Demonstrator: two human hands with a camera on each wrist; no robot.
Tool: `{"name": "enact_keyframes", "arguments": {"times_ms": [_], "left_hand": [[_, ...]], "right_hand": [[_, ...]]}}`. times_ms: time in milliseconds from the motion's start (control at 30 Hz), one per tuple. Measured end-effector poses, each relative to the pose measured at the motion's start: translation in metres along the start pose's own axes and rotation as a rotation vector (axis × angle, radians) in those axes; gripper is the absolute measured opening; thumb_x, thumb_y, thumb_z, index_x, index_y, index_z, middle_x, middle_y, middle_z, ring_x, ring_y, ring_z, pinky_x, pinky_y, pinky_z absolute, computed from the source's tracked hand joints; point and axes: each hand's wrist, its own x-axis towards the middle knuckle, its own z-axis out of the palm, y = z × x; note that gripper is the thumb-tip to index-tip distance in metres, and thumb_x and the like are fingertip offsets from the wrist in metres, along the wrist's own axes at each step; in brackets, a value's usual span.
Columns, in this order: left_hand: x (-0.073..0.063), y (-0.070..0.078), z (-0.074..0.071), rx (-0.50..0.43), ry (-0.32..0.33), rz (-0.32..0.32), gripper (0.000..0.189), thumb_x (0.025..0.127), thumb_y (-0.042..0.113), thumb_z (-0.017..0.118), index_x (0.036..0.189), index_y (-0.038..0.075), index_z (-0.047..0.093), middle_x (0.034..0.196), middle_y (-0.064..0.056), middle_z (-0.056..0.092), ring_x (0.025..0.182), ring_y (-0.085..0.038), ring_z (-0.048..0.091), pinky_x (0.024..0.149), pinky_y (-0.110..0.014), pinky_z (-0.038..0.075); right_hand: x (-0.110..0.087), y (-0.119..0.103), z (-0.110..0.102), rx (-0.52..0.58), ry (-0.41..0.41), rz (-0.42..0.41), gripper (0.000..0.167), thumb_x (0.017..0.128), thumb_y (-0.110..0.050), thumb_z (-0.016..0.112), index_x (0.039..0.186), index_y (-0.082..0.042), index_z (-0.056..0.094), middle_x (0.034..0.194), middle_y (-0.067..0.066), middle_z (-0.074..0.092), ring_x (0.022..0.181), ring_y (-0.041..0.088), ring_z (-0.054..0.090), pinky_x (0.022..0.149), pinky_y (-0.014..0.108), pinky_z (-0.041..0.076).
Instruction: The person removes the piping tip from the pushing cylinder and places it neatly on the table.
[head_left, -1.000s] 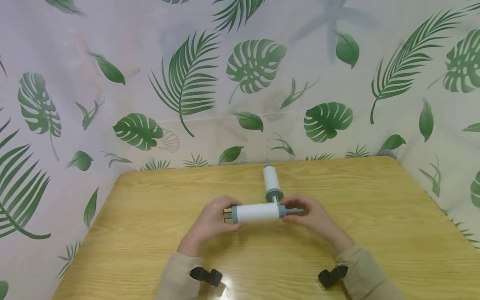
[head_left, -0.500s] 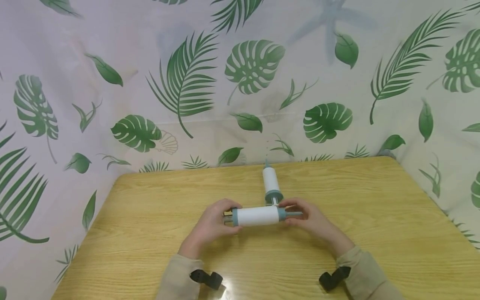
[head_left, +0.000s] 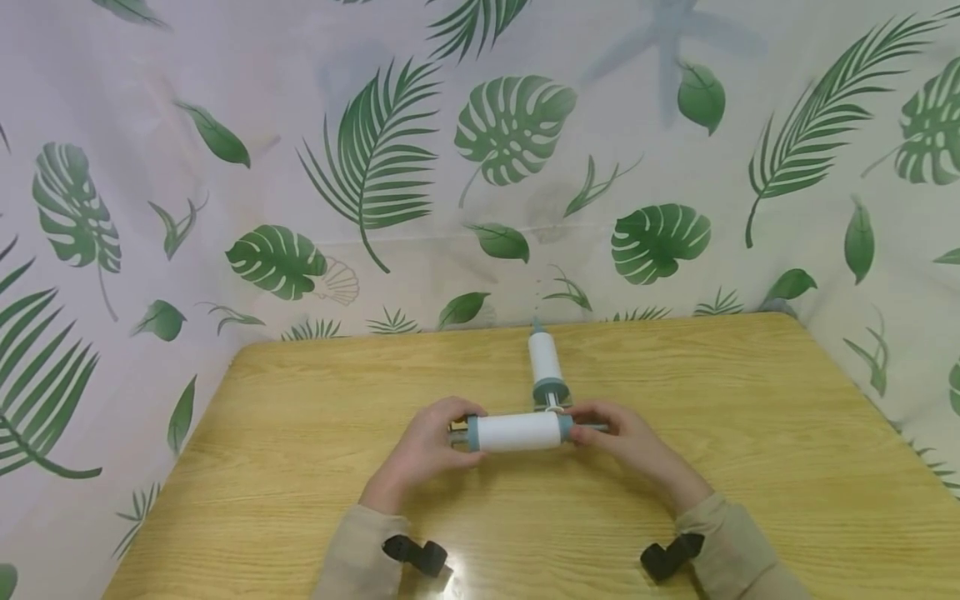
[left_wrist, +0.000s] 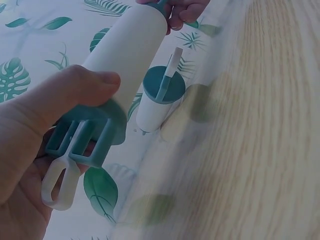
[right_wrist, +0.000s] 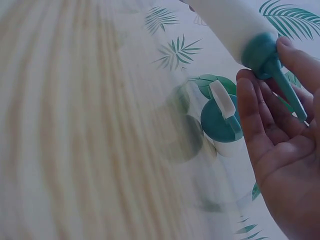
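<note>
A large syringe with a white barrel and teal ends lies level across both hands, above the table. My left hand grips its teal flange end, thumb along the barrel in the left wrist view; the white loop of the plunger juts out beside the palm. On the other end my right hand pinches the teal nozzle cap, and the thin nozzle points toward the palm. A second, similar syringe lies behind on the table, nozzle toward the wall, its plunger handle partly overlapped by the held one.
The wood-grain table runs back to a wall covering with a green leaf print. A black wrist strap sits over the left sleeve, another strap over the right.
The right fingers have closed in further onto the teal nozzle cap. The held syringe sits slightly lower in the head view than a second ago. The second syringe stays put.
</note>
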Motion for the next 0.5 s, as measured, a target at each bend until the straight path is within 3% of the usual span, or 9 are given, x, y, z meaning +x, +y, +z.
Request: {"name": "enact_keyframes", "arguments": {"times_ms": [167,300,500], "left_hand": [[-0.0003,-0.0014,0.0000,-0.011,0.000,-0.016,0.044,0.073,0.015,0.084,0.112,0.011,0.064,0.113,0.000,0.062,0.105,-0.019,0.058,0.089,-0.036,0.049],[-0.0006,-0.0010,-0.0006,-0.005,0.000,-0.010,0.043,0.073,0.014,0.084,0.112,0.011,0.064,0.113,-0.001,0.062,0.105,-0.019,0.059,0.089,-0.037,0.050],[-0.0009,-0.0003,-0.0010,-0.004,0.002,-0.012,0.043,0.073,0.014,0.084,0.111,0.011,0.065,0.113,0.000,0.062,0.104,-0.018,0.058,0.088,-0.035,0.050]], "right_hand": [[0.0010,0.0009,-0.0001,-0.003,-0.003,-0.089,0.035,0.088,-0.013,0.069,0.121,-0.004,0.061,0.124,0.014,0.059,0.110,0.022,0.057,0.090,0.031,0.048],[0.0019,0.0018,-0.0007,-0.005,-0.030,-0.147,0.040,0.085,-0.007,0.071,0.123,-0.003,0.059,0.126,0.015,0.058,0.109,0.022,0.056,0.092,0.038,0.047],[0.0030,0.0022,-0.0004,0.019,-0.043,-0.088,0.034,0.095,-0.013,0.060,0.127,-0.002,0.055,0.122,0.015,0.059,0.103,0.022,0.059,0.085,0.037,0.052]]}}
